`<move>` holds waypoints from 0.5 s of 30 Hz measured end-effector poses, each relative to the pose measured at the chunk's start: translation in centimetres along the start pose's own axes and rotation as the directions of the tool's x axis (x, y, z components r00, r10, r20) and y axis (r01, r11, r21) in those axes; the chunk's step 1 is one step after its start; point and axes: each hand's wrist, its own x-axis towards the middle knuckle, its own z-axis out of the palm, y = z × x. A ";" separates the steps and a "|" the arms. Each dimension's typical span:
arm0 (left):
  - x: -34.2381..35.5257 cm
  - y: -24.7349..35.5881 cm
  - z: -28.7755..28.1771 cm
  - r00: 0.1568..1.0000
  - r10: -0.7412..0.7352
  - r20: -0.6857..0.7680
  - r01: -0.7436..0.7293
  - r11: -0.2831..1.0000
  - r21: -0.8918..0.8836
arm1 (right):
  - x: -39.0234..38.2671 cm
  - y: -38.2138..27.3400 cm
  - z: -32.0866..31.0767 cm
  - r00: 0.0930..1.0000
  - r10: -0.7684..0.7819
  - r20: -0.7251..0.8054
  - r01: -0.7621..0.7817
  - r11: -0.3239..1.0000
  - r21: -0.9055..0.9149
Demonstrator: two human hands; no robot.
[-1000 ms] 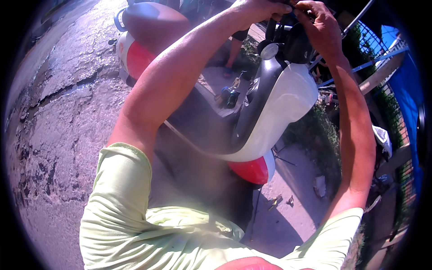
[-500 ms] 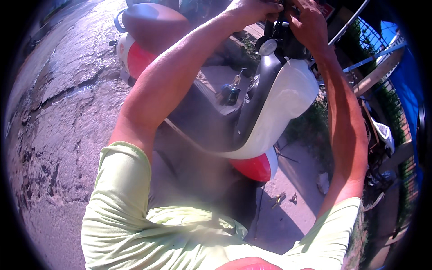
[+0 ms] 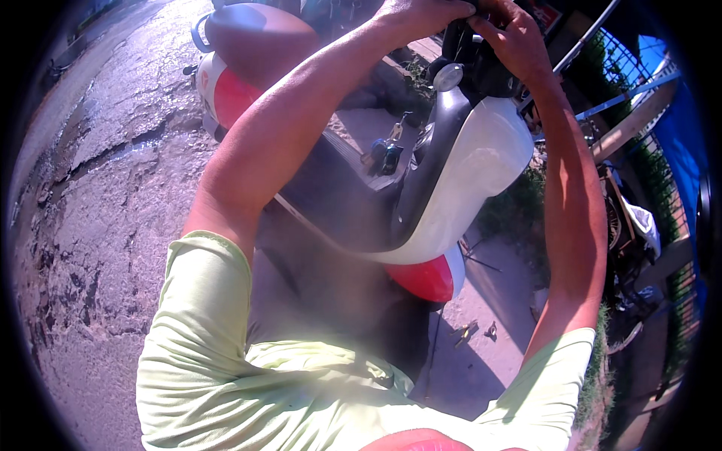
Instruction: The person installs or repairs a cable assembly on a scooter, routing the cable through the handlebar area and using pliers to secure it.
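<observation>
A white, black and red scooter (image 3: 489, 154) stands in front of me. Its dark handlebar column (image 3: 456, 41) rises between my hands at the top edge. My left hand (image 3: 425, 15) is on the left of this column, its thumb pressed toward curled fingers and partly cut off by the edge. On the right, my right hand (image 3: 519, 41) reaches in, thumb and fingers bent together around the dark parts at the column's top. What either hand grips is too small and cut off to name. An oval silver-grey piece (image 3: 448, 77) sits just below on the column.
The scooter's brownish seat (image 3: 259, 34) lies to the left. A small metal-and-dark object (image 3: 391, 154) is near its footboard. Small loose pieces (image 3: 466, 331) lie on the paving. At right are a wooden post (image 3: 632, 124), a blue tarp (image 3: 681, 158) and clutter; cracked pavement (image 3: 98, 225) spreads left.
My right hand has shifted slightly down and its forearm a little inward. My left hand has moved slightly at the top edge. The scooter has stayed in place.
</observation>
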 end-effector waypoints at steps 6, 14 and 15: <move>-1.6 2.3 -0.9 0.968 -0.182 0.171 0.203 0.973 -0.114 | 1.4 -0.3 -1.4 0.957 0.147 0.249 -0.224 0.922 0.316; -4.8 2.5 -4.4 0.930 -0.212 0.299 0.197 0.977 0.081 | 1.3 -3.9 -3.4 0.920 0.271 0.284 -0.344 0.905 0.252; -4.1 1.5 -4.5 0.937 -0.182 0.300 0.146 0.980 0.137 | 1.0 -3.6 -4.0 0.952 0.199 0.232 -0.247 0.948 0.199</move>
